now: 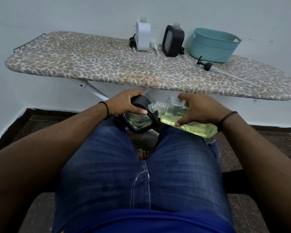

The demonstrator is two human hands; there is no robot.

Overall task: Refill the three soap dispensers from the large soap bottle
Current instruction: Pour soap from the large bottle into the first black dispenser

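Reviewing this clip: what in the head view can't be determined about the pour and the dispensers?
Head view only:
- Fill levels of the white dispenser and black dispenser on the ironing board: opaque shells.
- Neck of the held dispenser: hidden by the left hand.
- Whether soap is flowing from the large soap bottle: too small.

Wall: plain pale blue-grey, white skirting at its foot.
Floor: dark brown tiles.
Ironing board: leopard-print cover, white legs, standing against the wall.
Light: soft, even.
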